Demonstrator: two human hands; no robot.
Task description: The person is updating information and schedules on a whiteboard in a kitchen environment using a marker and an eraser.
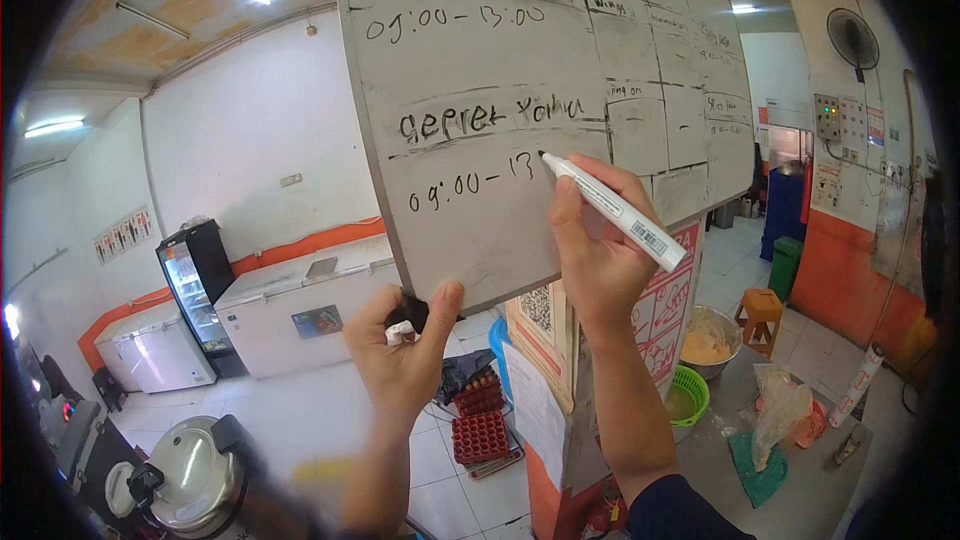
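Note:
A framed whiteboard (480,240) hangs tilted before me, divided by black lines and covered with handwriting. In my right hand (600,255) is a white marker (619,214), its black tip at the end of a handwritten line in the board's lower left section. My left hand (405,345) is at the board's lower left corner, with the thumb against the bottom frame and the fingers curled around behind. A small white piece (400,331), perhaps the marker's cap, shows between those fingers. Beside it is a dark patch (412,309) at the corner, whose nature I cannot tell.
Below stand stacked red egg trays (480,435) and a papered pillar (544,360). A steel table (817,465) at right bears a green basket (686,394) and a bowl of batter (709,341). A large rice cooker (191,465) and a chest freezer (300,307) are at left.

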